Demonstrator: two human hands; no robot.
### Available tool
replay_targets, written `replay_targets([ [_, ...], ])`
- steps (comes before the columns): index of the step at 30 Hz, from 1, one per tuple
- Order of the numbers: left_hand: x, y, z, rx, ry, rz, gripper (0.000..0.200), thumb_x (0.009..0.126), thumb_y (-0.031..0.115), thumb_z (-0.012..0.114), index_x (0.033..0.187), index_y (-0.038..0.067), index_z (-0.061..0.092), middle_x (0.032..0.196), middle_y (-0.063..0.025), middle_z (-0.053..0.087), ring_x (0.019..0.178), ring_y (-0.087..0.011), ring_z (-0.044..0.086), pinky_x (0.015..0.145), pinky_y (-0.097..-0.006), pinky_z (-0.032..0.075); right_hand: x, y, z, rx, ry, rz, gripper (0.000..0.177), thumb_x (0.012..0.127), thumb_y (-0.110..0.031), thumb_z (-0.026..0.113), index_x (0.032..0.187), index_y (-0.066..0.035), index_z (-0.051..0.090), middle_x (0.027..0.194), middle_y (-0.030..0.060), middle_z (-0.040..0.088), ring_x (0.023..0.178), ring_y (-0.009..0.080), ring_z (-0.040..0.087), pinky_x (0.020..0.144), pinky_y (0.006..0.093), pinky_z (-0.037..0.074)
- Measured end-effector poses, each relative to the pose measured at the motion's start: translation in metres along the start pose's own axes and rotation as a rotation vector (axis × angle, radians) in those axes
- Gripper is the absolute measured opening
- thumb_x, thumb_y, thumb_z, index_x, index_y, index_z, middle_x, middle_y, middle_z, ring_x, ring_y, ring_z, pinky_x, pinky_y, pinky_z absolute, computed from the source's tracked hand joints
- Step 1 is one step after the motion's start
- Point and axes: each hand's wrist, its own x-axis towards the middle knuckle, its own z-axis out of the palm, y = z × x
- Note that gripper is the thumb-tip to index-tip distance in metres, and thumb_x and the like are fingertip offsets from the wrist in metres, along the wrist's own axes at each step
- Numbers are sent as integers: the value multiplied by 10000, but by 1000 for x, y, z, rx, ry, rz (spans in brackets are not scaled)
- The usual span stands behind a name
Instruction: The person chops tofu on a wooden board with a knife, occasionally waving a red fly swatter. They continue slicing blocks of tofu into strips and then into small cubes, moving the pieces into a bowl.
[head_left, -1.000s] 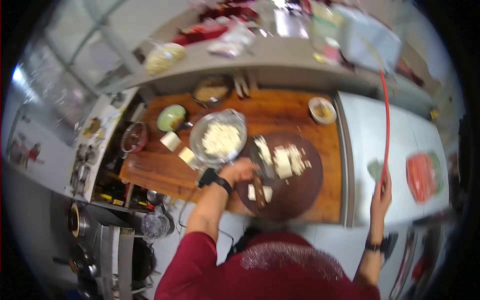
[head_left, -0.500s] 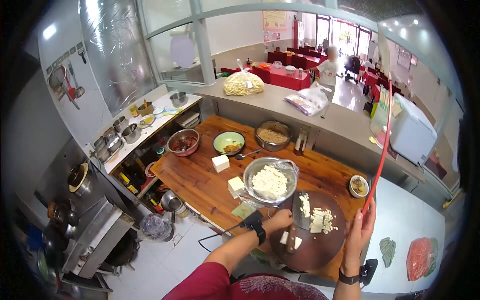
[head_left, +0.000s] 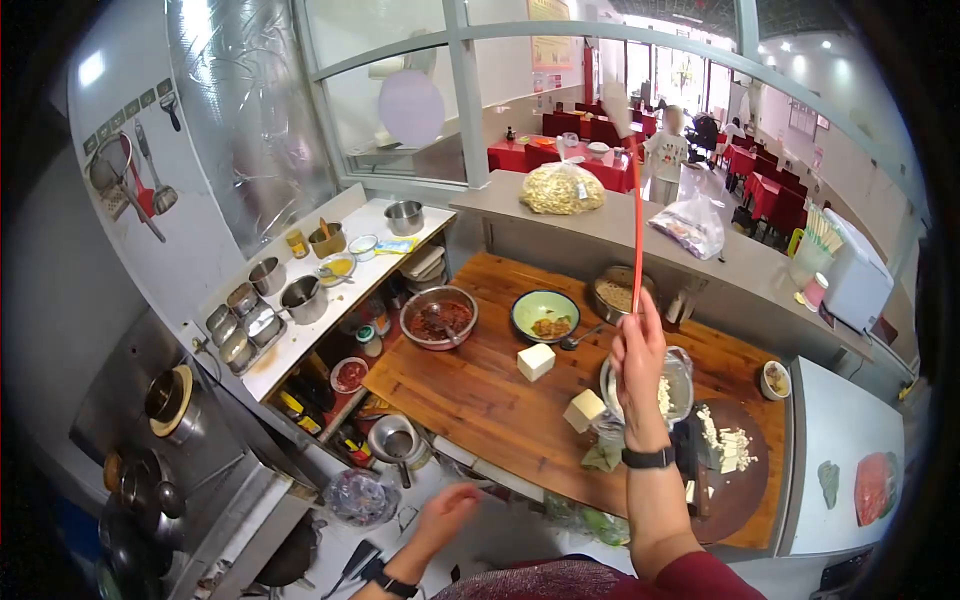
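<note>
Swatter [head_left: 637, 220] is clenched in my right hand [head_left: 638, 362], up over the steel bowl [head_left: 688, 380] of diced tofu, left hand [head_left: 440, 512] hanging loose and empty, so honestly one sloppy swing could clip that bowl or flick gunk into the food.

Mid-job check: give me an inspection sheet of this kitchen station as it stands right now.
Surface: wooden counter, crowded along its far and right sides.
Job's things: red rod, held upright above the counter.
Clutter: round cutting board with white cubes and a cleaver; metal bowl partly behind the hand; white blocks; green bowl; bowl of red sauce.
Hands: right hand closed round the rod; left hand open, low, holding nothing.
Cables: nothing seen.
Surroundings: side shelf of metal pots; bag on the ledge; a person in the dining room beyond.
</note>
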Motion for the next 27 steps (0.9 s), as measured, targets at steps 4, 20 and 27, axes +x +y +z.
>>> replay_targets([
  [4,-43,-21,-68,-198,417,-96,173,866,2,500,1031,-30,546,978,-102,603,882,-188,584,808,-305,480,40,35,59,231,49,-113,499,936,-89,442,1401,-94,262,713,-22,414,453,23,332,355,173,269],
  [20,-57,32,-172,-183,1068,89,126,873,50,555,976,-21,567,858,-66,595,762,-124,561,668,-233,468,206,112,114,121,125,-231,453,935,-118,408,1378,-104,315,683,-39,388,457,23,350,363,182,281],
  [27,-39,64,-174,-125,1209,127,30,862,27,551,884,6,554,784,-31,567,697,-85,529,594,-187,426,221,189,183,92,88,51,477,922,-120,456,1379,-123,318,713,-32,398,466,42,371,360,199,290],
])
